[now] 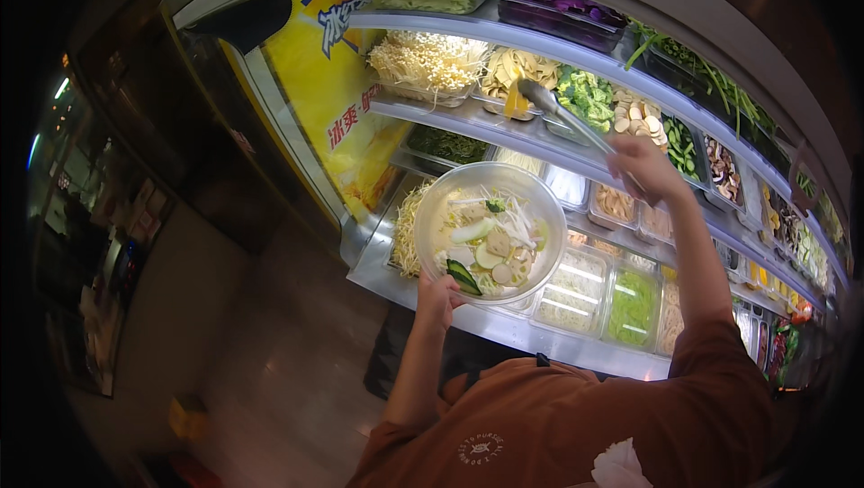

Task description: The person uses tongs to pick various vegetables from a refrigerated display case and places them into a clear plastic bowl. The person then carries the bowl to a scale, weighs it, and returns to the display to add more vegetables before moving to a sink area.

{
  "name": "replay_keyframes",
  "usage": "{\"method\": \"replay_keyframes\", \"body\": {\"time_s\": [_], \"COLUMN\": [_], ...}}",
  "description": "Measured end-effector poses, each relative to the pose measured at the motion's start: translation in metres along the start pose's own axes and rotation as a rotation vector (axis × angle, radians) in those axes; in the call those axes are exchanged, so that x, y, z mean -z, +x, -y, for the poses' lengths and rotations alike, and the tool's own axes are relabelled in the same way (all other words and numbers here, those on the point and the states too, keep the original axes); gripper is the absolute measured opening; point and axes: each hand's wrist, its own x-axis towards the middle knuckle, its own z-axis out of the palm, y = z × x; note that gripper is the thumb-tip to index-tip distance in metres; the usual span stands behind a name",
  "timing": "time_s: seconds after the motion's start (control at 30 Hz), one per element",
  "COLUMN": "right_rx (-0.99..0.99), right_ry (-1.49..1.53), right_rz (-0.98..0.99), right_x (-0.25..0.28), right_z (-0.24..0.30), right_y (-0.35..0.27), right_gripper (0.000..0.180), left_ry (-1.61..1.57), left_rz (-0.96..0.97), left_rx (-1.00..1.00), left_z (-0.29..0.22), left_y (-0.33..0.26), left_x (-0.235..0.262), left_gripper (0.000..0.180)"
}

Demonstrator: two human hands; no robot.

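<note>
My left hand [438, 302] grips the near-left rim of a large translucent bowl [551, 209], held in front of the lower shelf. In the bowl lie bean sprouts, pale round slices, a bit of broccoli and a dark green cucumber-like slice. Stretched out to the right, my right hand [643, 167] is closed round metal tongs [576, 119]. Their tips reach the middle shelf, at a tub of pale yellow strips [515, 67]. A yellow-orange piece [517, 103] shows at the tips; I cannot tell whether they pinch it.
Enoki mushrooms [430, 61] fill a tub left of the tongs' tips, with broccoli [585, 97] on their right. Tubs of noodles [574, 286] and green strands [633, 304] line the bottom shelf. Shelf edges [504, 133] run across the case; a yellow panel [315, 83] closes its left side.
</note>
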Motion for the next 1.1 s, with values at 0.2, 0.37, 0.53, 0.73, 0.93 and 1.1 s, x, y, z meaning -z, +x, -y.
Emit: {"method": "replay_keyframes", "body": {"time_s": [0.2, 0.37, 0.53, 0.73, 0.93, 1.1], "right_rx": [-0.234, -0.068, 0.007, 0.244, 0.080, 0.124], "right_ry": [-0.073, -0.109, -0.380, -0.762, -0.383, -0.166], "right_rz": [0.199, 0.051, -0.052, -0.169, -0.065, -0.134], "right_x": [-0.007, -0.032, -0.066, -0.113, -0.113, -0.103], "right_z": [0.018, 0.020, 0.030, 0.019, 0.028, 0.031], "right_y": [-0.058, -0.022, 0.059, 0.141, 0.131, 0.076], "right_gripper": [0.050, 0.029, 0.036, 0.036, 0.025, 0.036], "left_ry": [-0.050, -0.035, 0.041, 0.073, 0.120, 0.091], "left_rz": [0.001, 0.002, 0.032, -0.001, 0.004, -0.025], "left_rx": [-0.035, -0.030, -0.014, -0.005, 0.020, -0.039], "left_z": [-0.015, -0.017, -0.017, -0.021, -0.052, -0.078], "left_y": [0.000, -0.007, -0.005, -0.003, -0.006, 0.005], "left_x": [-0.005, -0.006, 0.002, 0.015, 0.026, 0.027], "left_gripper": [0.082, 0.083, 0.083, 0.082, 0.080, 0.078]}}
